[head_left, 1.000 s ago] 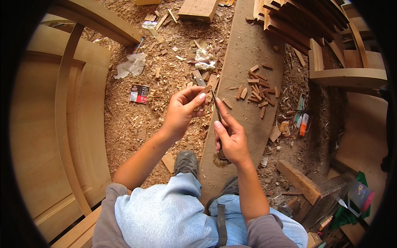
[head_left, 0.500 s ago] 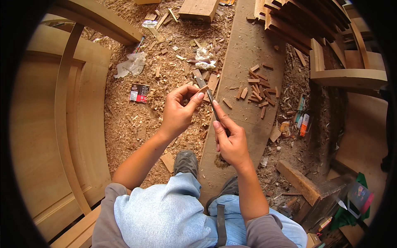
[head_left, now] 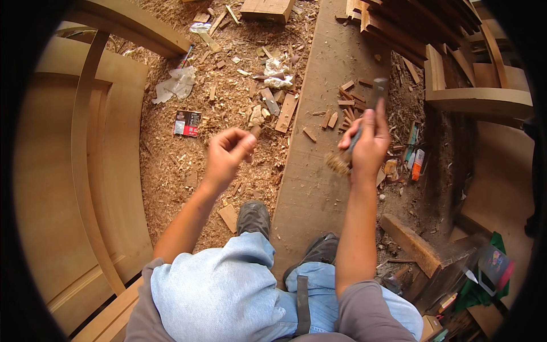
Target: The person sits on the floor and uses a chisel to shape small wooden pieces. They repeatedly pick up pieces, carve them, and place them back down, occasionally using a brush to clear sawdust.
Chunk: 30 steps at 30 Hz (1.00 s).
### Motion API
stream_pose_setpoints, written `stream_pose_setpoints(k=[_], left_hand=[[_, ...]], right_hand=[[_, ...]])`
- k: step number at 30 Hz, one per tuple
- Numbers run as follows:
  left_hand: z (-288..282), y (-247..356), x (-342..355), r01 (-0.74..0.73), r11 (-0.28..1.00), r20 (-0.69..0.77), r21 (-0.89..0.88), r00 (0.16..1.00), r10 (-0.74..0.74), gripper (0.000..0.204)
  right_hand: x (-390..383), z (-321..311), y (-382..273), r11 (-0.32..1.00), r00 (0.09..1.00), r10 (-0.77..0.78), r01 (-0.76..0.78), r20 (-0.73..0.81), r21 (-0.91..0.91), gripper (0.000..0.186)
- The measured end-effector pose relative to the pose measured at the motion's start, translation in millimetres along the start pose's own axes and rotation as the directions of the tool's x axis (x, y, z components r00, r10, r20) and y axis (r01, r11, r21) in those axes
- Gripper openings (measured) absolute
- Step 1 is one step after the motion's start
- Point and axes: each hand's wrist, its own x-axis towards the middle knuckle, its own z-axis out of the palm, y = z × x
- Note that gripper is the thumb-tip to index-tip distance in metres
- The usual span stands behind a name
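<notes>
My left hand (head_left: 227, 153) is closed in a pinch on a small brown wood piece (head_left: 254, 131), over the shavings-covered ground. To its right, my right hand (head_left: 369, 139) grips a chisel-like tool (head_left: 378, 86), blurred, its dark blade pointing up and a frayed, bristly brown end (head_left: 337, 162) sticking out below the fingers. The tool is apart from the left hand's piece. Behind the right hand, a heap of small reddish wood pieces (head_left: 347, 104) lies on a long board (head_left: 307, 194), partly hidden by that hand.
Pale panelled wooden frames (head_left: 48, 188) line the left. Stacked dark timber (head_left: 416, 25) and a pale frame (head_left: 473, 101) stand upper right. A wood block (head_left: 265, 8), paper scraps (head_left: 174, 85) and offcuts lie among shavings. A rough offcut (head_left: 410, 242) sits lower right.
My right hand has swung up and right with the tool, away from the left hand's piece, over the heap. My left hand has moved slightly left and down, still pinching the piece.
</notes>
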Motion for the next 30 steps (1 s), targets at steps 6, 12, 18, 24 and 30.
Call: stream_pose_setpoints(k=[6,12,18,24,30], left_hand=[[-16.8,-14.0,30.6,-0.064,0.919,0.028,-0.39,0.996,0.081,0.013],[-3.2,-2.9,24.4,-0.091,0.928,0.044,-0.362,0.992,0.115,0.013],[-1.8,-10.0,23.3,-0.099,0.924,0.072,-0.369,0.988,0.135,0.013],[4.0,-7.4,25.9,-0.238,0.969,0.021,-0.065,0.971,0.24,0.014],[5.0,-11.7,-12.8,-0.012,0.984,0.147,0.177,0.989,-0.015,0.013]], right_hand=[[-58.8,-7.4,51.0,0.967,0.81,0.252,-0.187,0.53,-0.174,0.059],[-76.4,16.4,41.7,0.949,0.777,0.291,-0.161,0.558,-0.271,0.054],[-80.4,9.9,54.3,0.957,0.801,0.254,-0.129,0.542,-0.259,0.052],[-70.2,29.4,58.4,0.893,0.871,-0.054,0.261,0.488,-0.368,0.046],[6.6,17.6,21.7,0.995,0.986,0.096,-0.094,-0.139,0.023,0.046]])
